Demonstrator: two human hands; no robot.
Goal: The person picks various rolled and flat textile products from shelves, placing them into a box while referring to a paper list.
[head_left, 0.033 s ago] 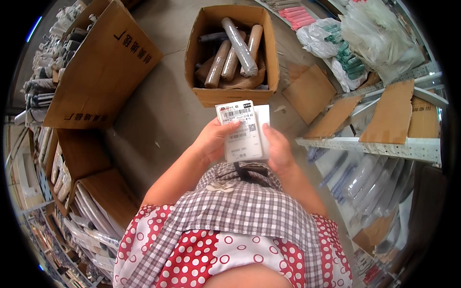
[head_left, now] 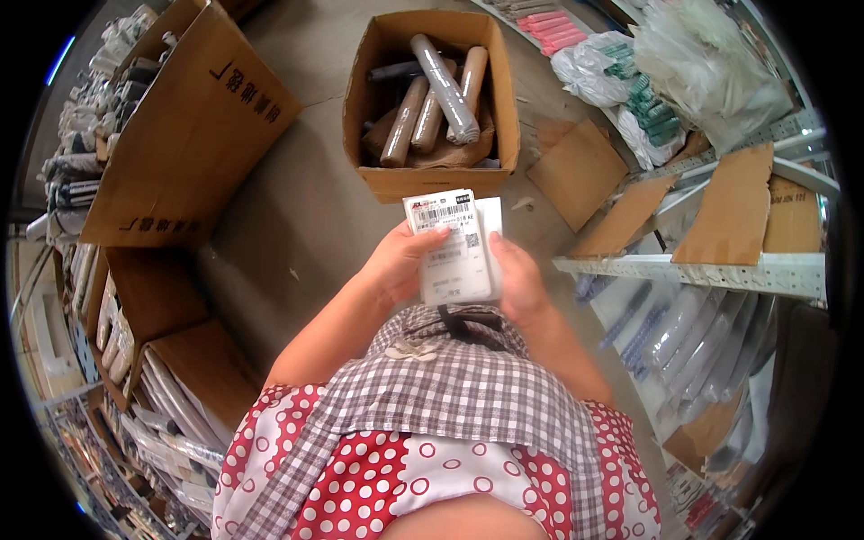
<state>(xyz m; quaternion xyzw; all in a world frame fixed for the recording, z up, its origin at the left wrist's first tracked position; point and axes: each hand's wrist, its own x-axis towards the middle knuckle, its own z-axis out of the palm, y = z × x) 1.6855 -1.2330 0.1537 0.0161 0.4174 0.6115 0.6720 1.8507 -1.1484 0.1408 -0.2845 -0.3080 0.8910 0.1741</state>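
Note:
A stack of white shipping labels (head_left: 452, 261) with printed barcodes is held upright in front of my waist. My left hand (head_left: 396, 261) grips its left edge, the thumb lying across the front label and the fingers hidden behind. On the other side, my right hand (head_left: 519, 277) pinches the right edge, where more white slips (head_left: 490, 236) stick out from behind the front ones. Just beyond the labels stands an open cardboard box (head_left: 432, 183) on the floor. Inside it lie several plastic-wrapped rolls, brown ones and a grey roll (head_left: 446, 88) slanting across the top.
At left, a large cardboard box (head_left: 193, 135) has a tall raised flap, with wrapped rolls (head_left: 81, 153) behind it. Metal shelving (head_left: 720, 273) on the right carries cardboard pieces and plastic bags (head_left: 711, 76). A flat cardboard sheet (head_left: 578, 171) lies beside the middle box.
The view has shifted very slightly. Both hands keep the same grip on the labels.

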